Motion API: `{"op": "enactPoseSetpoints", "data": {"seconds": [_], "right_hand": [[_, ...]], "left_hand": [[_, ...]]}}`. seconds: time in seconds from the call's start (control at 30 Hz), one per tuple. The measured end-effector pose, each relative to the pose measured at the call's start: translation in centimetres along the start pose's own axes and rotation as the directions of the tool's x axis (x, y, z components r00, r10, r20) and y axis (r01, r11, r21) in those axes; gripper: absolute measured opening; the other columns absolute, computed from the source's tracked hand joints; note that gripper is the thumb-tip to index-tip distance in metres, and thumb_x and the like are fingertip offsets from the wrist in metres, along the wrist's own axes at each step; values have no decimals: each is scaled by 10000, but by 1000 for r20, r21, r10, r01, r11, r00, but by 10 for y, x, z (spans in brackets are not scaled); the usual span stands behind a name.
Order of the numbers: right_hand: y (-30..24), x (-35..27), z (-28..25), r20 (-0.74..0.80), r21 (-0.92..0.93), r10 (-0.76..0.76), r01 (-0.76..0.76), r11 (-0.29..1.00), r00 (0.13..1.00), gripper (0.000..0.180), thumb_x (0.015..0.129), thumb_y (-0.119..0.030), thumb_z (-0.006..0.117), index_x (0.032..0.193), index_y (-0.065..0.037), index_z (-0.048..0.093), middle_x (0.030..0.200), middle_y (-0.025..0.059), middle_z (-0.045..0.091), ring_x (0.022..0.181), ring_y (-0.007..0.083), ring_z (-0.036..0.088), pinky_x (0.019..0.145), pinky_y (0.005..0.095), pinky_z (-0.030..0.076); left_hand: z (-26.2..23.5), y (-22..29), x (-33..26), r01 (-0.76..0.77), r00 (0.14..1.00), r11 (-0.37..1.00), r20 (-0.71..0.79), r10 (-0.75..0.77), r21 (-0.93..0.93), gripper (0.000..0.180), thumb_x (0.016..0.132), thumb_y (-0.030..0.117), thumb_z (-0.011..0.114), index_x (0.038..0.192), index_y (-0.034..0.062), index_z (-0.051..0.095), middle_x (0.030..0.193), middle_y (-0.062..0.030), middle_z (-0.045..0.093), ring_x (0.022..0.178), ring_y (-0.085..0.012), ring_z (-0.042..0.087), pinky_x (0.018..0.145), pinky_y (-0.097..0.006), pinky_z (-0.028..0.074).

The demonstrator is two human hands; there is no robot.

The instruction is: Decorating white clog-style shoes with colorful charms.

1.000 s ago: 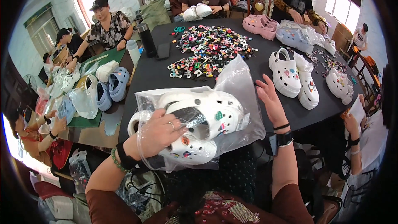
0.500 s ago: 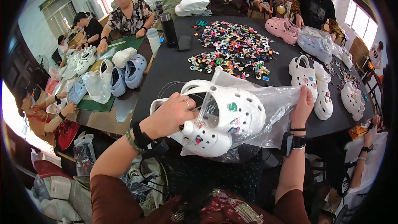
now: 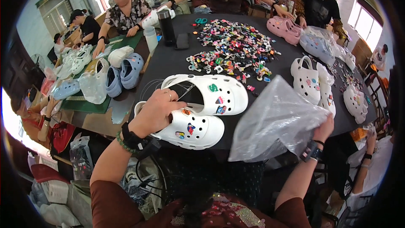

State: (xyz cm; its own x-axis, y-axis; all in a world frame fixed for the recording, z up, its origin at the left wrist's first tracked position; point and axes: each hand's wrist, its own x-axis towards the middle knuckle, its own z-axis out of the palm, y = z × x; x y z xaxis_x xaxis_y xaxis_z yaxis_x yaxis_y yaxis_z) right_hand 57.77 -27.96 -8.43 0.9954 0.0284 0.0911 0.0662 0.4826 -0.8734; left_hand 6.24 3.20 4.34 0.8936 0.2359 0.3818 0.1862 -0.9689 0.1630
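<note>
- At the near edge of the black table [image 3: 168, 61]: one pair of white clogs [image 3: 225, 95], side by side, toes to the right, charms on both uppers; the nearer clog's side meets the table's rim in view. Whether the pair rests or is held just above, cannot tell.
- Over the foot openings: left hand [image 3: 154, 112], fingers bent together, clamped on the pair near the heels; exact pinch point hidden.
- Right of the toes: clear plastic bag [image 3: 274, 122], apart from the clogs, its lower corner reaching past the table edge.
- At the bag's right end: right hand [image 3: 324, 127], thumb and fingers closed on the film.
- Beyond the pair: a strip of dark tabletop, then the charm pile [image 3: 236, 44].
- Behind the bag, close: decorated clogs [image 3: 306, 82], narrowing the room rightward.
- Far left: black flask [image 3: 166, 27], upright near the table's left edge.
</note>
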Motion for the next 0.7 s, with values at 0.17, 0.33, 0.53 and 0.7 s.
{"op": "enactPoseSetpoints", "data": {"seconds": [0.17,0.33,0.53,0.7], "right_hand": [[-21,-14,-20,129,-19,49,-47,999,990,338,996,-240,564,1208,22,593,1169,98,628,1055,178,602,907,320,494],[-22,-55,-3,197,-100,16,4,995,980,306,990,-222,590,1186,12,603,1127,61,633,1025,136,581,892,278,468],[-58,-107,18,229,-324,-124,196,926,965,418,1000,-232,575,1318,25,486,1232,78,582,1114,167,550,974,292,426],[-66,-133,1,743,-503,-87,640,581,663,801,743,-155,792,1408,-52,358,1171,114,597,1075,156,565,899,333,472]], "left_hand": [[17,-10,-4,76,995,996,-59,-78,-48,404,637,-75,598,996,69,718,859,-96,571,862,-307,564,785,-399,433],[40,-12,30,197,973,974,-101,-207,-108,237,736,75,689,969,65,733,786,-137,601,785,-332,602,687,-420,470],[60,-20,41,300,903,950,-294,-312,-87,262,774,40,642,1023,53,720,958,-154,648,968,-341,597,866,-411,477],[32,-17,13,405,807,908,-423,-412,-111,330,765,79,722,1094,62,702,1078,-147,669,1043,-328,602,923,-403,469]]}}
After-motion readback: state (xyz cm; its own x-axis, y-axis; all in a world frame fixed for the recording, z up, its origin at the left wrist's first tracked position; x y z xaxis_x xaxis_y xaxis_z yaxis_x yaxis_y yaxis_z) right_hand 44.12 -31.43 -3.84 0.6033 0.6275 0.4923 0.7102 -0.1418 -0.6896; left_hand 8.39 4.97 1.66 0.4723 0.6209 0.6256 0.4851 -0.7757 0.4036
